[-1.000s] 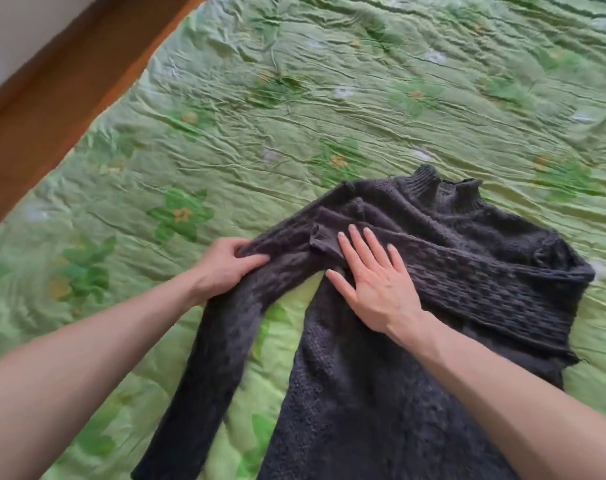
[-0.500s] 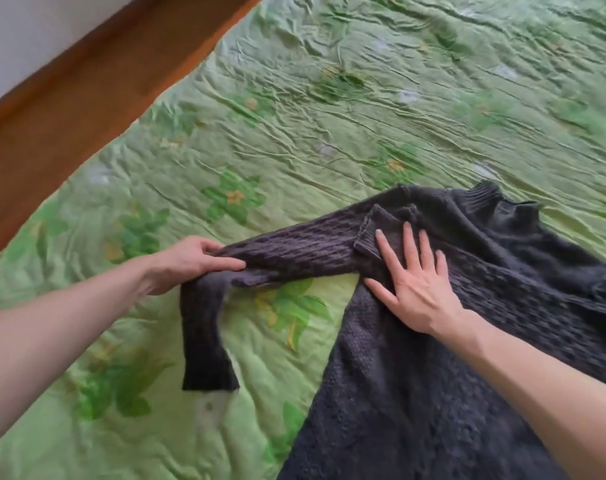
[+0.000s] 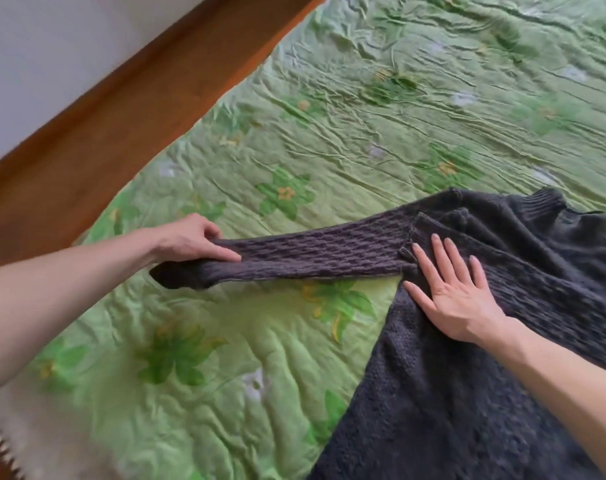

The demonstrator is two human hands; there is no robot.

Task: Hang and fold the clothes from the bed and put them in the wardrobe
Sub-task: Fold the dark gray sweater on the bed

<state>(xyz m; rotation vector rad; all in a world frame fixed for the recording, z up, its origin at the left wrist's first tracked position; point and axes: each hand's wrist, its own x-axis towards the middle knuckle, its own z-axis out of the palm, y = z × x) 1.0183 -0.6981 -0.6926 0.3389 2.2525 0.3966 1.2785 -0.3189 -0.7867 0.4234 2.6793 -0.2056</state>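
Left hand [image 3: 190, 242] pinching sleeve [image 3: 315, 254] near cuff, right hand [image 3: 457, 292] flat w/ straight fingers pinning sweater [image 3: 467, 393] — soft, floppy, prob stretchy knit.

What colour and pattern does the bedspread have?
Light green bedspread, crinkled, printed with darker green flowers with yellow centres; the head view shows it.

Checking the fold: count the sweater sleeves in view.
2. One dark grey knitted sleeve stretches left, in the left hand's grip; another lies folded across the sweater's chest, beyond the flat right hand.
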